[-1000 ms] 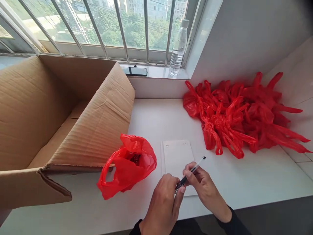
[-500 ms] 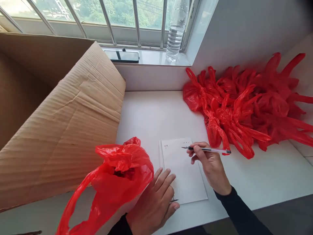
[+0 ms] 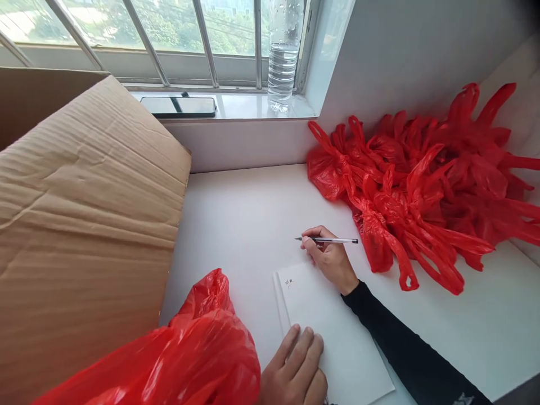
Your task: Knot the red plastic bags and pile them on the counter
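A black-and-clear pen (image 3: 337, 241) is pinched in my right hand (image 3: 333, 261), its tip pointing left above the white tabletop, just beyond the top edge of the paper. My left hand (image 3: 295, 368) lies on the lower left part of the white paper pad (image 3: 337, 332), fingers stretched out and the thumb hidden. Small handwriting marks the pad's upper left corner. Beside my left hand a red plastic bag (image 3: 211, 349) bulges up; what it holds is hidden.
To the left stands a large open cardboard box (image 3: 105, 214). Several knotted red bags (image 3: 400, 185) are heaped at the right, against the wall. On the windowsill are a phone (image 3: 179, 107) and a water bottle (image 3: 283, 62), in front of metal bars (image 3: 206, 42).
My right hand has moved with the pen from over the pad to beyond its top edge. The view has shifted, and the near red bag's opening has turned out of sight.
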The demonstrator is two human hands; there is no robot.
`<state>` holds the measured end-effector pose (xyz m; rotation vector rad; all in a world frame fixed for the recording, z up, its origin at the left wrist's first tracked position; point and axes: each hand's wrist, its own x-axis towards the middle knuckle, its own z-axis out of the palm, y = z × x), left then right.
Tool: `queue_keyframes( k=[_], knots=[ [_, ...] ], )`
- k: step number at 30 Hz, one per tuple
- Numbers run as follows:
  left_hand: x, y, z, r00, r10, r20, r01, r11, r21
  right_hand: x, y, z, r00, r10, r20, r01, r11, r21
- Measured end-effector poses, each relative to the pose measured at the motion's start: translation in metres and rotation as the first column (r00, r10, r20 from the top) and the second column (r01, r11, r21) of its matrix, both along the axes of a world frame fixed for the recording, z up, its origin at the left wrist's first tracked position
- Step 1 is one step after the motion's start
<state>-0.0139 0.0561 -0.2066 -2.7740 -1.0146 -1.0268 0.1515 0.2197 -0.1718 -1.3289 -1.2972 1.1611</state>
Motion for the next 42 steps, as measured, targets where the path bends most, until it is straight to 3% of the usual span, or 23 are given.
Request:
queue_keyframes(
  k=[7, 14, 26, 32, 36, 39, 42],
  knots=[
    [-0.003, 0.008, -0.004, 0.997, -0.015, -0.081, 0.020, 0.998, 0.054, 0.002, -0.003, -0.001, 0.998, -0.003, 0.055, 0.001, 1.000, 0.022],
    [0.007, 0.011, -0.002, 0.994, 0.064, 0.093, -0.071, 0.995, 0.071, 0.002, 0.000, 0.000, 0.994, 0.043, 0.103, -0.047, 0.998, 0.036],
    [0.007, 0.008, 0.001, 0.991, 0.057, 0.122, -0.060, 0.998, 0.022, 0.003, -0.002, 0.000, 0.990, 0.053, 0.133, -0.058, 0.998, 0.030],
    [0.006, 0.008, 0.007, 0.992, 0.056, 0.110, -0.058, 0.998, 0.022, 0.005, -0.001, -0.001, 0.994, -0.028, 0.105, 0.020, 0.997, 0.076],
    [0.005, 0.007, 0.009, 0.992, 0.084, 0.095, -0.083, 0.996, -0.017, 0.005, -0.024, 0.019, 0.996, -0.066, 0.063, 0.055, 0.986, 0.159],
    [0.003, 0.007, 0.009, 0.991, 0.099, 0.091, -0.095, 0.994, -0.055, -0.001, -0.050, 0.030, 0.988, 0.063, 0.143, -0.078, 0.991, 0.104],
    [0.002, 0.006, 0.009, 0.994, 0.083, 0.070, -0.078, 0.995, -0.067, -0.008, -0.068, 0.024, 0.971, 0.146, 0.190, -0.152, 0.988, 0.014]
  ],
)
